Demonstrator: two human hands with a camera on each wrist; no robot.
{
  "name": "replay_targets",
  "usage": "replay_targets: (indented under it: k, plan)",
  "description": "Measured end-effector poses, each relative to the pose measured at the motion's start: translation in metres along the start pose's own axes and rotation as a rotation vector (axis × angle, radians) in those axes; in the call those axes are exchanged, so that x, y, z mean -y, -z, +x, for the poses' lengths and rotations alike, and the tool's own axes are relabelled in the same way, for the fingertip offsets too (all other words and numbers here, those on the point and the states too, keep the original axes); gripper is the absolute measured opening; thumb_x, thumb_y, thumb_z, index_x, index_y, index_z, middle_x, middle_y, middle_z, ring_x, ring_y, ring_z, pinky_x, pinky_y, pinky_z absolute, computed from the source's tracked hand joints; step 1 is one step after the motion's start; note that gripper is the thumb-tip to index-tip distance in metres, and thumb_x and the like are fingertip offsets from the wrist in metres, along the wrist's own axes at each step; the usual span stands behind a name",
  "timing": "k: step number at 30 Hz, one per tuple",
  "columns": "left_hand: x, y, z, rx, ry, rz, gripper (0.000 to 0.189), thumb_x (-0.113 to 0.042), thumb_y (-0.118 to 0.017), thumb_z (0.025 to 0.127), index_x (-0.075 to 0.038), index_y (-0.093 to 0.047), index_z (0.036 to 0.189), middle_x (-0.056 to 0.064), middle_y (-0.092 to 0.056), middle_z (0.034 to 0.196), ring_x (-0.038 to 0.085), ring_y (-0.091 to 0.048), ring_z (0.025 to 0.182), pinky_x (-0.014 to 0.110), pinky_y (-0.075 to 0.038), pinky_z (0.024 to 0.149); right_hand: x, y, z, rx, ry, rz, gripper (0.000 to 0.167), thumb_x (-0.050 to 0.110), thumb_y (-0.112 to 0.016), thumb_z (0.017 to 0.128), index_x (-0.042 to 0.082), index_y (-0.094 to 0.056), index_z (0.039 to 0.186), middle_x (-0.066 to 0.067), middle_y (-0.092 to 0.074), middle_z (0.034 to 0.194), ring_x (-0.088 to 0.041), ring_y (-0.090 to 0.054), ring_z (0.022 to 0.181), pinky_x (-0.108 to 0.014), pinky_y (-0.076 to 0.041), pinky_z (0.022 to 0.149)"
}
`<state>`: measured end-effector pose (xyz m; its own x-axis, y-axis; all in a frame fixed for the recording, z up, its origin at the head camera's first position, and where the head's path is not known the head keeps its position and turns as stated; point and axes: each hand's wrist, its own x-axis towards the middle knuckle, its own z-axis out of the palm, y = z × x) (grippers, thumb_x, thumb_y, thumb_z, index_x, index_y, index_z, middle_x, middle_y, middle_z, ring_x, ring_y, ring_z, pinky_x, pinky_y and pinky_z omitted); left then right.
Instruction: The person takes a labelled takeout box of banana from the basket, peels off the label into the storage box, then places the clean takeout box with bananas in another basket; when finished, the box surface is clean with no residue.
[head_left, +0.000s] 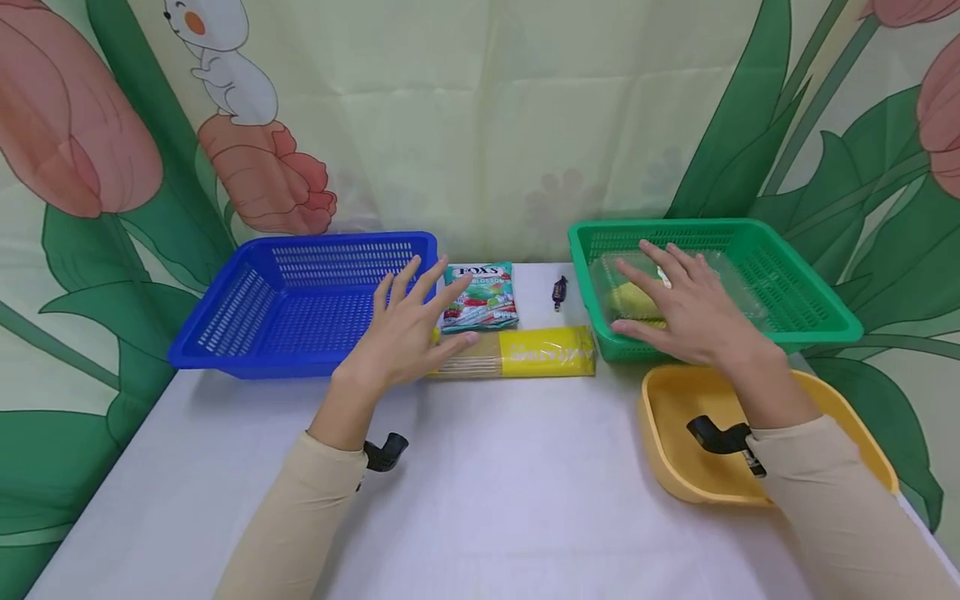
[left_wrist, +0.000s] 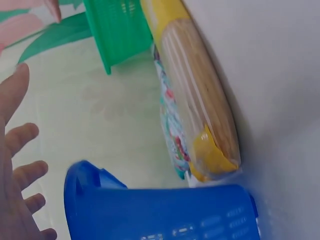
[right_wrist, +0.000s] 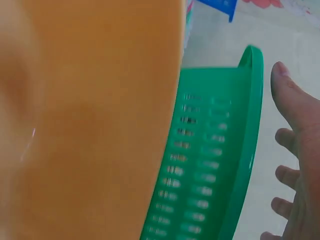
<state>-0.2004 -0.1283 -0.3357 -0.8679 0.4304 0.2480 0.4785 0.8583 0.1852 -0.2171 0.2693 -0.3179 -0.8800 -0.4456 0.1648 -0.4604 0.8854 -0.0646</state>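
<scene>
With fingers spread, my left hand (head_left: 405, 333) hovers between the blue basket (head_left: 247, 363) and a packet of spaghetti (head_left: 547, 352) in yellow and clear wrapping. Behind the spaghetti lies a teal Fox's candy bag (head_left: 482, 298). To its right is a small dark wrapped candy (head_left: 559, 293). My right hand (head_left: 686, 312), fingers also spread, is over the green basket (head_left: 813, 321) and holds nothing. Partly covered by that hand, a clear plastic box (head_left: 723, 279) in the basket contains something yellow-green. In the left wrist view, the spaghetti (left_wrist: 202, 95) and candy bag (left_wrist: 172, 125) lie side by side.
A yellow-orange tub (head_left: 678, 467) stands in front of the green basket, beneath my right forearm. White cloth (head_left: 487, 500) covers the table. Behind it hangs a printed curtain (head_left: 487, 125) with flowers and leaves. A black wrist mount (head_left: 386, 452) sticks out at my left cuff.
</scene>
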Motion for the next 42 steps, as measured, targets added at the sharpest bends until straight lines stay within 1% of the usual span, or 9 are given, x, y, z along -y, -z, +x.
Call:
replay_targets:
  k: [4, 9, 15, 19, 25, 28, 33, 37, 42]
  plan:
    - [-0.008, -0.004, 0.007, -0.002, -0.018, -0.020, 0.077, -0.067, -0.056, 0.096, -0.035, -0.032, 0.162, 0.002, -0.013, 0.173, 0.033, 0.002, 0.159, 0.065, -0.003, 0.123, -0.013, 0.005, -0.006, 0.006, -0.037, 0.022, 0.084, 0.061, -0.061, 0.097, 0.024, -0.026, 0.164, -0.017, -0.006, 0.172, -0.050, -0.004, 0.155, -0.069, 0.004, 0.121]
    - [-0.024, -0.016, 0.014, 0.013, -0.046, -0.059, 0.074, -0.065, -0.055, 0.097, -0.035, -0.033, 0.161, 0.002, -0.012, 0.173, 0.034, -0.002, 0.159, 0.064, -0.008, 0.124, -0.027, 0.014, -0.014, -0.030, -0.073, 0.040, 0.083, 0.058, -0.063, 0.097, 0.025, -0.026, 0.164, -0.015, -0.005, 0.172, -0.049, 0.001, 0.155, -0.073, 0.010, 0.117]
    - [-0.042, -0.025, 0.021, 0.040, -0.079, -0.080, 0.073, -0.064, -0.054, 0.098, -0.032, -0.035, 0.161, 0.000, -0.015, 0.173, 0.035, -0.006, 0.158, 0.062, -0.008, 0.124, -0.037, 0.015, -0.019, -0.032, -0.096, 0.083, 0.082, 0.055, -0.063, 0.098, 0.025, -0.025, 0.165, -0.014, -0.004, 0.173, -0.049, 0.000, 0.155, -0.076, 0.007, 0.115]
    - [-0.047, -0.027, 0.024, 0.058, -0.087, -0.067, 0.073, -0.063, -0.055, 0.098, -0.033, -0.034, 0.161, 0.001, -0.008, 0.174, 0.035, -0.005, 0.158, 0.062, -0.011, 0.124, -0.043, 0.011, -0.020, -0.036, -0.104, 0.135, 0.083, 0.054, -0.063, 0.098, 0.024, -0.024, 0.165, -0.013, -0.001, 0.173, -0.051, 0.002, 0.154, -0.077, 0.008, 0.115]
    - [-0.059, -0.037, 0.035, 0.092, -0.118, -0.136, 0.074, -0.063, -0.054, 0.099, -0.031, -0.032, 0.162, 0.004, 0.004, 0.174, 0.034, -0.002, 0.159, 0.066, -0.011, 0.123, -0.057, 0.006, -0.026, -0.024, -0.128, 0.163, 0.083, 0.051, -0.063, 0.099, 0.025, -0.020, 0.166, -0.015, -0.001, 0.172, -0.055, 0.000, 0.152, -0.080, 0.001, 0.111]
    - [-0.066, -0.045, 0.041, 0.140, -0.116, -0.169, 0.075, -0.064, -0.052, 0.099, -0.032, -0.029, 0.163, 0.003, 0.002, 0.174, 0.033, -0.002, 0.159, 0.066, -0.011, 0.123, -0.066, 0.006, -0.032, -0.012, -0.147, 0.161, 0.085, 0.050, -0.063, 0.099, 0.025, -0.017, 0.166, -0.016, -0.001, 0.172, -0.058, -0.002, 0.151, -0.081, -0.003, 0.110]
    - [-0.081, -0.056, 0.057, 0.214, -0.144, -0.267, 0.077, -0.066, -0.052, 0.099, -0.033, -0.026, 0.164, 0.000, -0.011, 0.172, 0.030, -0.010, 0.157, 0.064, -0.014, 0.123, -0.083, 0.013, -0.037, 0.010, -0.185, 0.162, 0.087, 0.048, -0.062, 0.101, 0.022, -0.012, 0.167, -0.020, 0.001, 0.171, -0.064, -0.008, 0.146, -0.085, -0.011, 0.103]
    - [-0.092, -0.062, 0.070, 0.210, -0.185, -0.326, 0.078, -0.065, -0.053, 0.099, -0.028, -0.029, 0.163, 0.001, -0.016, 0.172, 0.028, -0.015, 0.156, 0.061, -0.020, 0.123, -0.092, 0.016, -0.038, 0.046, -0.210, 0.206, 0.085, 0.047, -0.058, 0.103, 0.021, -0.008, 0.167, -0.020, 0.005, 0.171, -0.068, -0.010, 0.143, -0.086, -0.015, 0.097]
    - [-0.100, -0.068, 0.079, 0.209, -0.175, -0.372, 0.079, -0.063, -0.055, 0.099, -0.029, -0.027, 0.164, 0.001, -0.012, 0.173, 0.027, -0.015, 0.157, 0.058, -0.023, 0.123, -0.099, 0.015, -0.039, 0.081, -0.233, 0.310, 0.085, 0.045, -0.056, 0.105, 0.021, -0.004, 0.167, -0.021, 0.009, 0.171, -0.061, -0.003, 0.149, -0.085, -0.013, 0.104]
